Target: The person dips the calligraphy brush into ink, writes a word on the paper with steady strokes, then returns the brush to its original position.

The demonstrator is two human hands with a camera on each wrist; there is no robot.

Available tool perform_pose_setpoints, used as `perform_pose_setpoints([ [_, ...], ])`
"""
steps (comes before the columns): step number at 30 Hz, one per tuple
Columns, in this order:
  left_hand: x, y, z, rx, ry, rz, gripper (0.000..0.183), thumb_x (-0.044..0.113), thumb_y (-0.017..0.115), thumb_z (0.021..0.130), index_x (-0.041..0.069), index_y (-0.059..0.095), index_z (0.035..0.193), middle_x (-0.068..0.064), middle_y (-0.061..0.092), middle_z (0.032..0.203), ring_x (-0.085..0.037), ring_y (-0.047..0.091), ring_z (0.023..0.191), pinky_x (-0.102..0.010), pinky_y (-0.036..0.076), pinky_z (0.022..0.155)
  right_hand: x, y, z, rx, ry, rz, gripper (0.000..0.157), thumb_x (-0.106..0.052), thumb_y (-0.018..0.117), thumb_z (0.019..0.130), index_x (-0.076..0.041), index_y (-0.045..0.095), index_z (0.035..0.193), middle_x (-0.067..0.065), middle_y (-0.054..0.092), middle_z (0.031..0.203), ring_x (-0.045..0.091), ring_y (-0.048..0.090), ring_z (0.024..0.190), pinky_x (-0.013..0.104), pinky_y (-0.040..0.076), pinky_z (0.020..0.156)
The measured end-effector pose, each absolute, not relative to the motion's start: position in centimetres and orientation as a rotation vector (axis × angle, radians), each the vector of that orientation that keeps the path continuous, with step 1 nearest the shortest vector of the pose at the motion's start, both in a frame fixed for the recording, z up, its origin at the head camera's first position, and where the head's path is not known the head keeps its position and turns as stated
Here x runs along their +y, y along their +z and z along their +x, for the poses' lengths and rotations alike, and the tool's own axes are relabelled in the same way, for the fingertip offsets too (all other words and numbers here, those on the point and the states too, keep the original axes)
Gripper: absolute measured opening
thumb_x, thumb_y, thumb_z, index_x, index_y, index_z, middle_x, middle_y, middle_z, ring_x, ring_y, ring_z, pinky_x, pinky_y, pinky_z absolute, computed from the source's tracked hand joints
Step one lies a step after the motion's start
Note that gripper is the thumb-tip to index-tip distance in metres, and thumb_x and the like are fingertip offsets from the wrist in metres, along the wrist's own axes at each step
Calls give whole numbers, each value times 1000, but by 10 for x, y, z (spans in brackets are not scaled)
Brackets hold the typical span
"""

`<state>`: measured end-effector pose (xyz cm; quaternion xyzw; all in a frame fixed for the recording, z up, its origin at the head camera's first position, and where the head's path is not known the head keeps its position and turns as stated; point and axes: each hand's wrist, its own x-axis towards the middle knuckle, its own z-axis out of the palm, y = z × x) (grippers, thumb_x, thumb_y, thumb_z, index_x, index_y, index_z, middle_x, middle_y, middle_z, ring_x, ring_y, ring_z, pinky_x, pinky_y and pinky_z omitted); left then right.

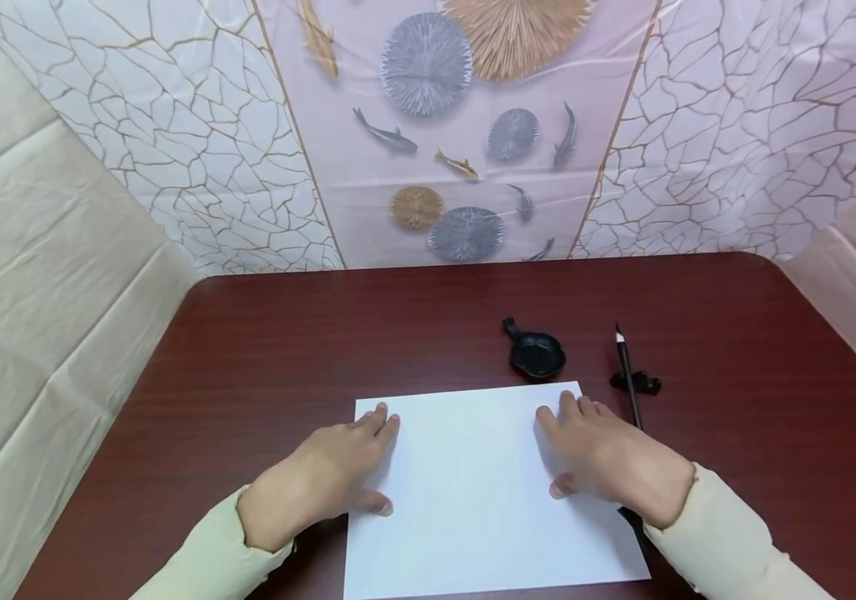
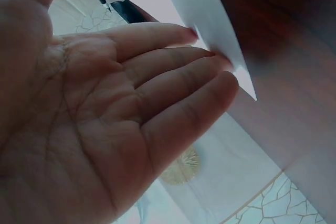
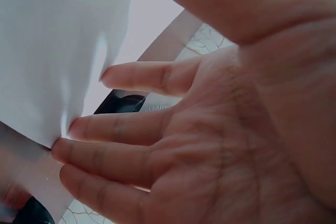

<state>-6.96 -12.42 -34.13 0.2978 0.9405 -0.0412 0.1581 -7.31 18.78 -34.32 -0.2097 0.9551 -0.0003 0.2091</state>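
Observation:
A blank white sheet of paper (image 1: 473,492) lies on the dark red-brown table (image 1: 307,333). My left hand (image 1: 326,471) touches its left side, fingers fairly straight and thumb spread; in the left wrist view the fingertips (image 2: 227,80) meet the paper along its edge. Across the sheet, my right hand (image 1: 608,458) rests its fingertips (image 3: 79,127) on the upper right part, also with extended fingers. Just beyond that hand a black brush (image 1: 625,367) leans on a small black brush rest (image 1: 641,382); its lower end is hidden behind the hand.
A small black dish with a handle (image 1: 537,355) stands just past the paper's far edge. Some dark object (image 1: 633,521), mostly covered, shows under the right wrist. Patterned cloth (image 1: 465,167) hangs behind the table, and pale cloth (image 1: 45,333) hangs at the left.

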Motion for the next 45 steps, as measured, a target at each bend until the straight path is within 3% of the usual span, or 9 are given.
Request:
perform_pose_setpoints([
  [6, -127, -343, -79, 2681, -9, 861, 99, 53, 87, 84, 1, 45, 158, -18, 41, 166, -33, 56, 142, -46, 57, 100, 192, -341, -78, 2688, 42, -579, 73, -37, 95, 76, 2, 53, 121, 27, 56, 111, 44, 60, 104, 54, 51, 95],
  [10, -130, -344, -84, 2657, 18, 873, 100, 54, 85, 86, 3, 42, 161, -15, 36, 169, -35, 51, 145, -48, 52, 107, 194, -340, -80, 2687, 55, -572, 73, -36, 95, 76, 2, 53, 120, 25, 56, 104, 42, 60, 100, 52, 51, 93],
  [14, -135, -345, -81, 2594, 15, 843, 116, 60, 87, 80, 4, 32, 165, -16, 25, 174, -33, 33, 157, -49, 35, 123, 195, -340, -78, 2671, 35, -557, 74, -36, 95, 77, 2, 53, 124, 28, 56, 111, 45, 60, 106, 53, 51, 94],
  [17, -138, -344, -78, 2553, 13, 809, 132, 64, 91, 72, 4, 24, 168, -17, 15, 176, -31, 19, 162, -50, 26, 127, 197, -340, -75, 2675, 9, -557, 77, -36, 94, 78, 2, 52, 130, 31, 55, 119, 47, 60, 111, 55, 51, 96],
  [22, -138, -343, -76, 2534, 19, 821, 143, 64, 96, 63, 3, 20, 168, -20, 10, 176, -33, 16, 162, -50, 26, 127, 200, -340, -70, 2689, -13, -561, 78, -38, 94, 78, 2, 53, 131, 30, 55, 120, 46, 60, 109, 55, 51, 96],
  [30, -136, -346, -76, 2523, 54, 817, 147, 65, 96, 61, 1, 17, 168, -22, 8, 175, -34, 13, 163, -52, 26, 127, 211, -329, -76, 2644, -56, -585, 73, -38, 90, 84, -2, 55, 137, 29, 56, 138, 46, 58, 126, 58, 50, 102],
  [35, -140, -348, -79, 2519, 105, 822, 147, 62, 98, 62, 1, 16, 168, -22, 7, 175, -34, 12, 163, -53, 26, 126, 229, -312, -91, 2709, -133, -616, 58, -23, 83, 93, -7, 59, 145, 24, 59, 141, 39, 67, 117, 57, 56, 95],
  [40, -141, -350, -82, 2500, 166, 818, 146, 56, 99, 63, 0, 15, 168, -22, 4, 176, -35, 9, 163, -55, 26, 126, 252, -308, -95, 2993, -241, -890, 40, -4, 83, 90, -7, 71, 129, 14, 68, 119, 26, 73, 96, 44, 62, 76],
  [45, -138, -350, -82, 2487, 187, 812, 146, 54, 100, 62, 0, 15, 168, -22, 4, 176, -35, 7, 163, -56, 27, 125, 278, -331, -93, 3186, -227, -1257, 39, 5, 89, 79, -6, 75, 114, 17, 68, 121, 38, 70, 110, 52, 60, 88],
])
